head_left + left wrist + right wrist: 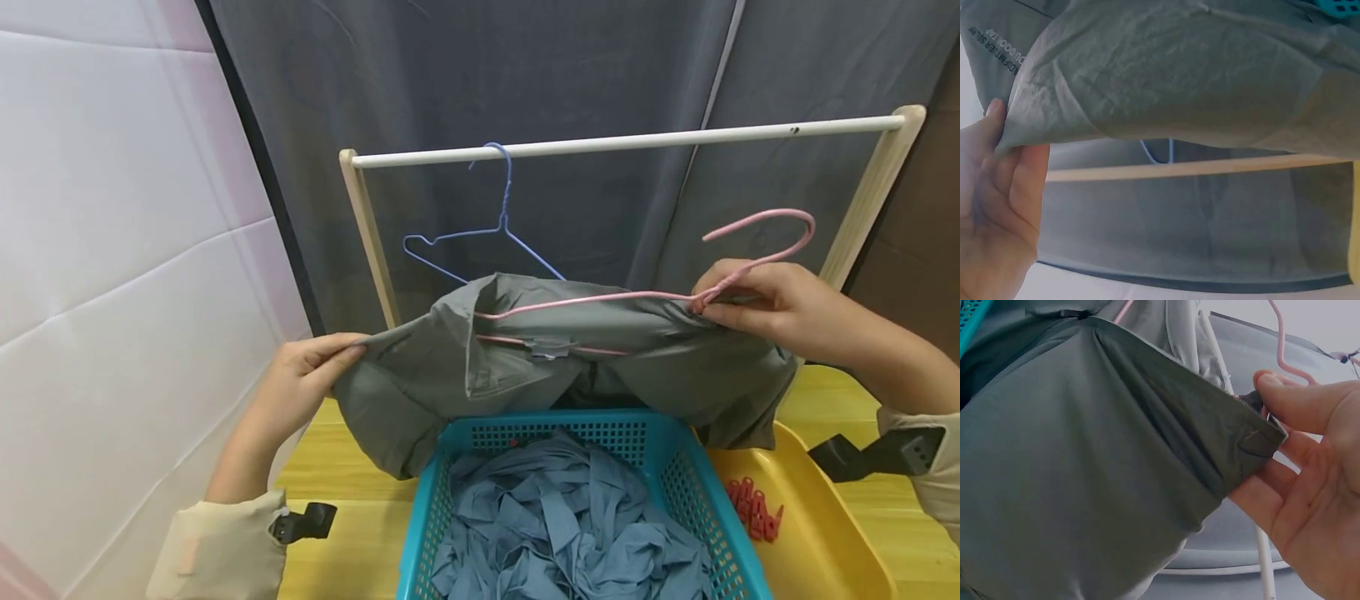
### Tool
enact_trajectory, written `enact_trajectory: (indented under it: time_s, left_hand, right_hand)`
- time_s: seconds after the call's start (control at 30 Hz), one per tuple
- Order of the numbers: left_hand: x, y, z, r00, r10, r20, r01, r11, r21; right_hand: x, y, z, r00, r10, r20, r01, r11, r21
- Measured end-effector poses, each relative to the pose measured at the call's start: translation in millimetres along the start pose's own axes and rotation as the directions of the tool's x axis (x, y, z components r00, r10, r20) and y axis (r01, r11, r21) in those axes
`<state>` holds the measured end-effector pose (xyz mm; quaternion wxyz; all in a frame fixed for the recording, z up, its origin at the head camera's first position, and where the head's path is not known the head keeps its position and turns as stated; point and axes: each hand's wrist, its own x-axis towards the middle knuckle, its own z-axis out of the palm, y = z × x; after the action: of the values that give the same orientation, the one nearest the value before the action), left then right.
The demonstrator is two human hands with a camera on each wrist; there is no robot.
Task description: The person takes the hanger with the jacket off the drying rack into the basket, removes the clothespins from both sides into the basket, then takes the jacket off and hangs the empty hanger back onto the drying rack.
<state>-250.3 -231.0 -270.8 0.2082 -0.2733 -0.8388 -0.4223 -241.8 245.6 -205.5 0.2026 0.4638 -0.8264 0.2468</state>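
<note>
A grey-green shirt [408, 379] hangs spread between my hands, above a teal basket [675, 421]. Part of a pink hanger [592, 298] runs through its neck opening; the rest is hidden in the cloth. At the left, my left hand [300, 379] pinches the shirt's shoulder area between thumb and fingers, and the left wrist view shows the fabric [1147, 81] stretching away from it. My right hand [787, 308] holds the base of the hanger's hook together with the shirt's edge, seen close up as bunched cloth [1254, 440] in the right wrist view.
Crumpled blue-grey cloth [570, 517] fills the basket. Beside it, a yellow tray [817, 533] holds several red clothes pegs [753, 508]. Behind the shirt stands a rack with a white rail [637, 140], where a blue hanger [505, 196] hangs. White panelling [127, 208] borders the left side.
</note>
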Motion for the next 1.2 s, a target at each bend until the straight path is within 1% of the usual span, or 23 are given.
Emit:
enact_trajectory:
  time_s: [0.1, 0.13, 0.17, 0.2, 0.27, 0.33, 0.37, 0.43, 0.5, 0.63, 0.7, 0.9, 0.93, 1.0, 1.1, 1.2]
  left_hand:
    - [-3.6, -8.2, -0.3, 1.0, -0.028, 0.005, 0.028, 1.0, 0.014]
    - [-5.1, -11.4, -0.4, 0.999, -0.039, 0.011, 0.038, 0.999, 0.006]
    - [-6.8, -15.0, -0.7, 0.999, -0.046, 0.015, 0.046, 0.999, 0.002]
    - [-8.9, -19.0, -0.8, 0.999, -0.05, 0.02, 0.05, 0.999, -0.004]
    - [-13.9, -24.5, -1.1, 0.997, -0.068, 0.039, 0.068, 0.998, -0.01]
    - [-18.0, -27.3, -0.9, 0.995, -0.077, 0.058, 0.078, 0.997, -0.016]
    - [-19.5, -27.6, -0.7, 0.995, -0.076, 0.061, 0.076, 0.997, -0.005]
    - [-21.0, -26.9, 0.5, 0.996, -0.065, 0.064, 0.064, 0.998, 0.014]
    - [-21.5, -27.3, 2.1, 0.997, -0.035, 0.063, 0.033, 0.999, 0.032]
    - [-23.8, -30.5, 5.4, 0.997, 0.002, 0.081, -0.006, 0.999, 0.05]
    - [-25.2, -31.2, 7.7, 0.995, -0.001, 0.101, -0.004, 0.999, 0.045]
    - [-25.8, -28.2, 19.7, 0.986, -0.015, 0.167, 0.006, 0.998, 0.056]
    - [-25.7, -27.6, 22.2, 0.983, -0.017, 0.18, 0.007, 0.998, 0.054]
    - [-25.6, -26.4, 27.4, 0.978, -0.021, 0.209, 0.011, 0.999, 0.049]
    - [-24.7, -25.2, 36.0, 0.963, -0.016, 0.269, 0.009, 1.0, 0.027]
    - [-25.1, -21.5, 43.4, 0.936, -0.028, 0.351, 0.025, 1.0, 0.014]
  right_hand:
    - [-6.1, 3, 3, 1.0, -0.03, 0.009, 0.03, 0.998, 0.056]
    - [-8.2, 4, 5, 0.999, -0.04, 0.015, 0.039, 0.995, 0.089]
    - [-10.1, 5, 5, 0.999, -0.036, 0.022, 0.033, 0.99, 0.135]
    - [-11.7, 5, 5, 1.0, -0.016, 0.027, 0.011, 0.983, 0.186]
    - [-13.1, 8, 6, 1.0, -0.011, 0.02, 0.005, 0.956, 0.294]
    - [-12.7, 9, 7, 1.0, 0.008, 0.022, -0.016, 0.922, 0.387]
    - [-12.1, 9, 7, 1.0, 0.02, 0.017, -0.025, 0.913, 0.407]
    - [-10.8, 12, 10, 1.0, 0.006, 0.001, -0.006, 0.905, 0.426]
    - [-10.5, 13, 13, 1.0, 0.026, -0.005, -0.022, 0.912, 0.41]
    - [-9.7, 14, 21, 0.997, 0.063, -0.034, -0.042, 0.9, 0.433]
    - [-9.3, 12, 25, 0.994, 0.092, -0.051, -0.062, 0.907, 0.417]
    - [-8.0, 8, 34, 0.988, 0.124, -0.094, -0.073, 0.901, 0.427]
    - [-7.6, 7, 35, 0.987, 0.128, -0.096, -0.075, 0.899, 0.433]
    - [-6.9, 4, 37, 0.985, 0.144, -0.099, -0.09, 0.904, 0.419]
    - [-6.1, -1, 40, 0.979, 0.176, -0.106, -0.126, 0.921, 0.37]
    - [-4.9, -5, 43, 0.974, 0.191, -0.12, -0.139, 0.927, 0.347]
